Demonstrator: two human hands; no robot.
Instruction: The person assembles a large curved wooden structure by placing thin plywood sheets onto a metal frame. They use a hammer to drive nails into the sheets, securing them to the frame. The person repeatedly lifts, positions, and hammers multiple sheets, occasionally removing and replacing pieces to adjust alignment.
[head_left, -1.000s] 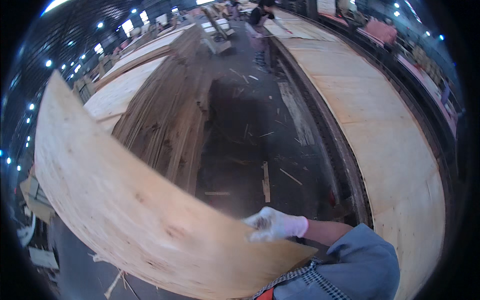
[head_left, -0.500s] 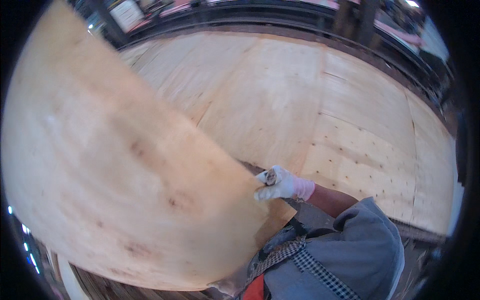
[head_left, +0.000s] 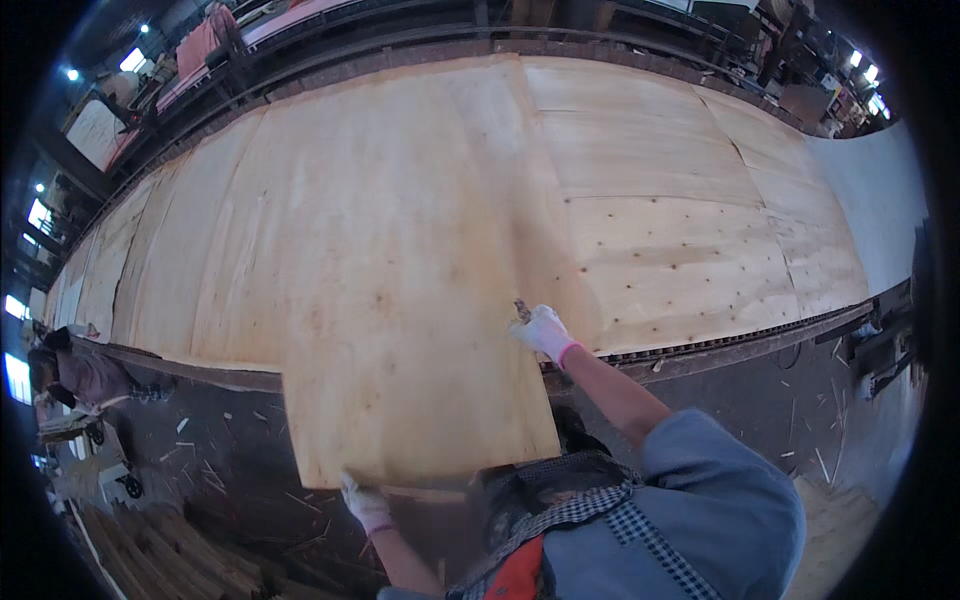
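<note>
In the head view, a pale wood veneer sheet (head_left: 400,390) lay partly over a long work table (head_left: 725,345), and its near part projected beyond the table edge toward the person's body. The left hand (head_left: 367,505), in a white glove with a pink cuff, gripped the near edge of this sheet, close to its left corner. The right hand (head_left: 541,330), gloved in the same manner, was closed on the right edge — its thumb looked dark at the tip. The middle of the sheet was slightly blurred there.

To the right of it, a knot-dotted veneer sheet (head_left: 680,270) lay flat on the table; more veneer sheets (head_left: 205,245) covered the table toward the left. Wood scraps (head_left: 213,478) were scattered on the dark floor (head_left: 720,405). At the far left, near the table's end, another person (head_left: 90,378) was present — what that person's hands did, I could not tell.
</note>
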